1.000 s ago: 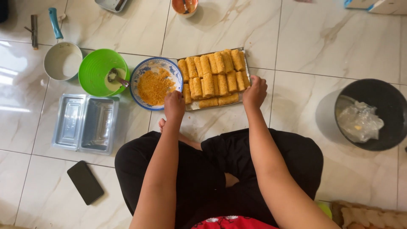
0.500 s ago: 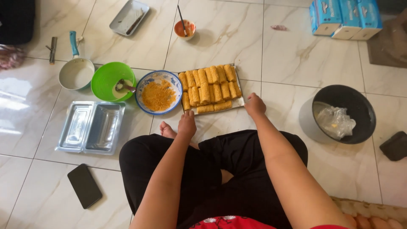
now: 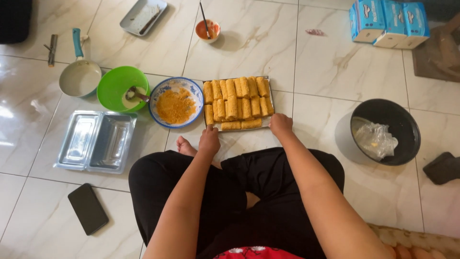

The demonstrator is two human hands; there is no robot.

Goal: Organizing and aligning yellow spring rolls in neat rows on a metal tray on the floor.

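A tray [image 3: 271, 96] of breaded rolls [image 3: 235, 101] is gripped at its near edge, directly ahead of the knees, long axis crosswise. The left hand [image 3: 209, 140] is closed on the near-left corner, the right hand [image 3: 280, 123] on the near-right. Crumbs are held in a blue bowl [image 3: 176, 101] just left.

1. We sit on the floor [image 3: 335, 62] with the tray [image 3: 238, 127] at twelve o'clock, just beyond our knees; rolls [image 3: 237, 101] lie in rows on it.
2. Our left hand [image 3: 209, 140] touches the tray's near left corner, our right hand [image 3: 280, 123] its near right corner.
3. At eleven o'clock, the bowl of crumbs [image 3: 176, 101] sits just beside the tray; the mixing bowl [image 3: 120, 88] and small pan [image 3: 79, 76] follow leftward.
4. At nine o'clock lie two foil trays [image 3: 96, 141]; the phone [image 3: 87, 208] lies nearer us at eight o'clock.
5. At three o'clock stands the bucket [image 3: 385, 132], a bag [image 3: 376, 140] in it.
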